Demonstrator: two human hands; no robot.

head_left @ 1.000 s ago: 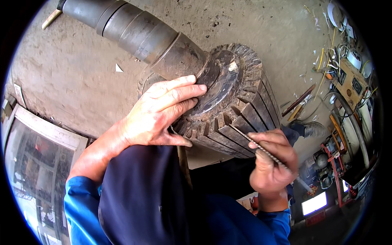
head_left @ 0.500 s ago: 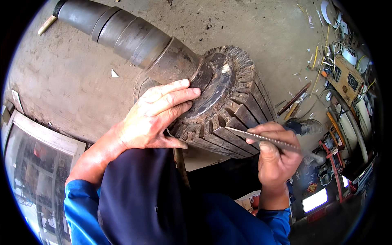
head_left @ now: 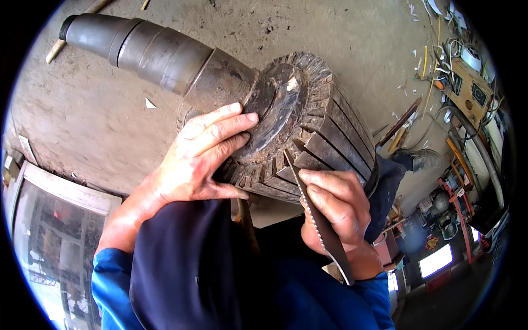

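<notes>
A heavy motor rotor (head_left: 338, 129) with a slotted steel core lies tilted before me. Its stepped grey shaft (head_left: 165, 58) points to the far left. My left hand (head_left: 201, 157) lies with stretched fingers on the hub end of the rotor, thumb toward me. In my right hand (head_left: 341, 212) is a dark, pointed saw blade (head_left: 319, 217) with a toothed edge, gripped between thumb and fingers. Its narrow tip touches or sits just over the core's rim, beside one of the slots; I cannot tell which.
A glass-fronted frame (head_left: 60, 242) stands at the near left. Over the dirt floor on the right lie a wooden board with sockets (head_left: 467, 93), cables and scraps. A shoe (head_left: 423, 160) shows right of the rotor, and a wooden stick (head_left: 55, 50) lies by the shaft's end.
My right hand has moved left and turned the saw blade from nearly level to steep, its tip now at another place on the rim. The left hand stays on the rotor.
</notes>
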